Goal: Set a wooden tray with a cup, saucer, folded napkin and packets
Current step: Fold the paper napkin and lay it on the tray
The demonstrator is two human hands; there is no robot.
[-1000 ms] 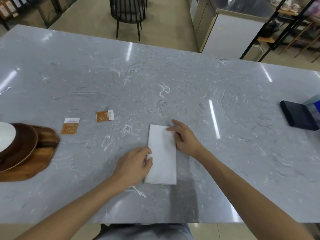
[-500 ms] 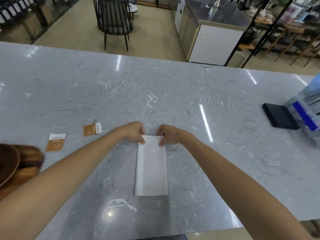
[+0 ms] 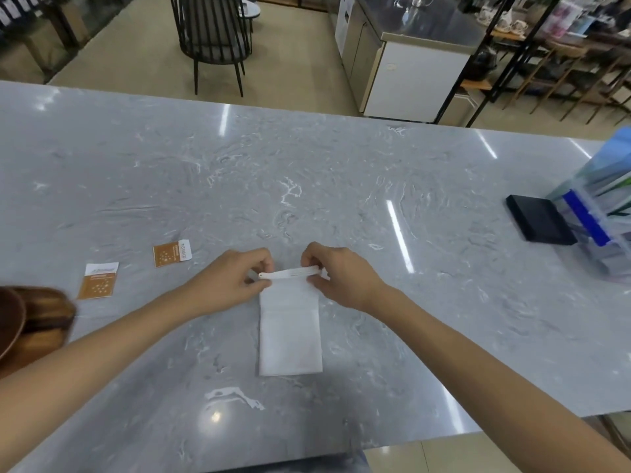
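A white napkin [image 3: 290, 336] lies lengthwise on the grey marble table [image 3: 307, 186], folded into a narrow strip. Its far end is lifted off the table and curled toward me. My left hand [image 3: 235, 278] pinches the left corner of that raised end and my right hand [image 3: 338, 274] pinches the right corner. Two orange-and-white packets lie flat to the left: one [image 3: 171, 253] nearer the napkin, the other [image 3: 99, 280] further left. The wooden tray [image 3: 44, 319] with a dark brown saucer [image 3: 10, 322] shows at the left edge. No cup is in view.
A black flat box [image 3: 539, 218] and a clear holder with blue leaflets [image 3: 597, 206] stand at the table's right side. Beyond the far edge are a black chair [image 3: 211, 39], a white counter unit [image 3: 409, 73] and shelving.
Both hands went from pressing the napkin's sides to its far end, pinched the two corners and lifted that end up. The view tilted up, pushing the tray further off the left edge.
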